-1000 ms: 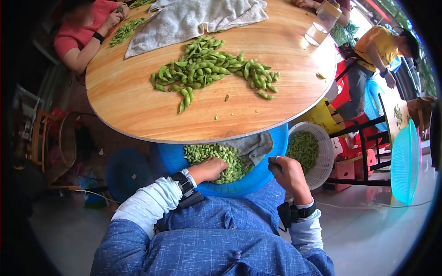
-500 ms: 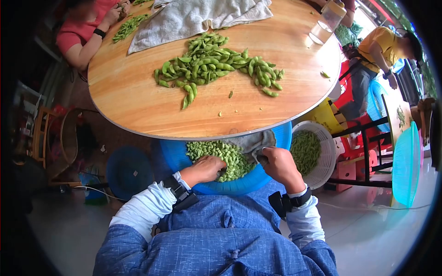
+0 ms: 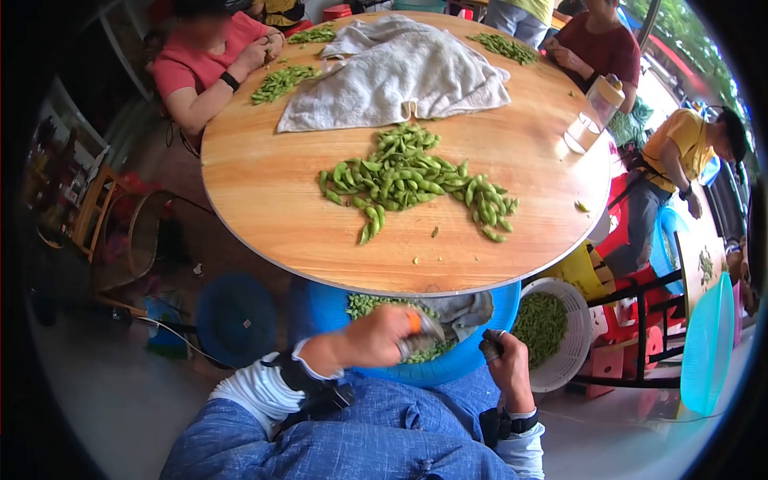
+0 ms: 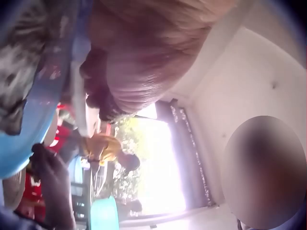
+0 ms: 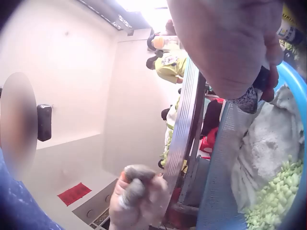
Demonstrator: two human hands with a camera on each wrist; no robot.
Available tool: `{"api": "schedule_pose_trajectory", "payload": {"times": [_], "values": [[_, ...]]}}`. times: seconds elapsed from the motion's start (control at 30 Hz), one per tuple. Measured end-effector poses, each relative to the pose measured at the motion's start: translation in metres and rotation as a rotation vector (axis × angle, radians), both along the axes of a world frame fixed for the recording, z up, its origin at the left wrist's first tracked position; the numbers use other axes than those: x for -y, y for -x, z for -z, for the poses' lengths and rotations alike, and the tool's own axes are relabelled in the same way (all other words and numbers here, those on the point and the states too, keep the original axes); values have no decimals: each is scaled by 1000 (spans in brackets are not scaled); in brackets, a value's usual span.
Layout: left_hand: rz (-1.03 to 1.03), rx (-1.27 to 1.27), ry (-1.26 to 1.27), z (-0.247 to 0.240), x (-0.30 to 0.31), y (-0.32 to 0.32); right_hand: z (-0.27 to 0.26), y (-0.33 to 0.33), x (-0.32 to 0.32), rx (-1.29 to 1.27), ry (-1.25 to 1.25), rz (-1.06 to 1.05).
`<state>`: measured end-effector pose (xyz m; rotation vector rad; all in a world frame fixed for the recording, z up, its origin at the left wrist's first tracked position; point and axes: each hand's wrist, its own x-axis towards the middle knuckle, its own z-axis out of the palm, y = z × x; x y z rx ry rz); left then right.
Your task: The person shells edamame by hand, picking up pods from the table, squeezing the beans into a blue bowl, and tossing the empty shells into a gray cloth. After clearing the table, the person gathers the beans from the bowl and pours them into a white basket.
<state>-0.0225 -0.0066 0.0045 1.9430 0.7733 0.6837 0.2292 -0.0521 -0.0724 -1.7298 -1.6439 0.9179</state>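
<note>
My left hand (image 3: pixel 376 334), blurred, hangs above the blue basin (image 3: pixel 504 316), its fingers bent. Grey coverings (image 5: pixel 136 182) wrap its thumb and a finger, with an orange band on one. Blur hides whether these digits meet, so I cannot tell if they pinch anything. At the basin's right rim, my right hand (image 3: pixel 510 370) is raised with curled fingers and dark grey coverings (image 5: pixel 252 93) on its digits. No separate item shows in it. Shelled green beans (image 5: pixel 276 199) and a grey cloth (image 5: pixel 268 139) lie inside the basin.
Unshelled pods (image 3: pixel 408 172) and a white towel (image 3: pixel 400 80) lie on the round wooden table (image 3: pixel 320 256), whose edge overhangs the basin. A white basket (image 3: pixel 584 332) of pods stands to the right. A bottle (image 3: pixel 592 116) stands on the table; other people sit around it.
My left hand has lifted out of the shelled beans. My right hand dipped toward the cloth, then drew back to the basin's right side. The head view has tilted up.
</note>
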Motion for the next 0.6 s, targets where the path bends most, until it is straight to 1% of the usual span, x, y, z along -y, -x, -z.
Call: {"api": "schedule_pose_trajectory", "payload": {"times": [0.03,0.1,0.13,0.17,0.2,0.23,0.3,0.33,0.43,0.47,0.57,0.6], "values": [[-159,4,-40,-12,-6,10,-2,4,-3,-25,8,-30],[-438,-26,-227,-16,-26,30,-10,16,-5,-62,11,-52],[-466,-131,-365,-17,-42,40,-4,18,-6,-85,-62,-88],[-490,-226,-503,-15,-56,48,-13,23,-7,-88,-76,-96],[-458,-328,-555,-12,-68,54,-5,20,-8,-30,-80,-161],[-428,-432,-609,-11,-79,57,-7,23,-8,-40,-112,-171],[-308,-505,-623,-13,-90,59,-24,30,-4,-68,-88,-148],[-286,-475,-612,-14,-93,60,-27,28,-3,-43,-90,-152],[-249,-627,-632,-19,-95,61,-32,29,1,-14,-96,-168],[-256,-601,-700,-19,-96,61,-32,30,1,-27,-102,-159],[-395,-486,-385,-13,-95,64,-36,31,1,-94,-114,-138],[-442,-394,-305,-9,-94,66,-38,31,0,-121,-118,-141]]}}
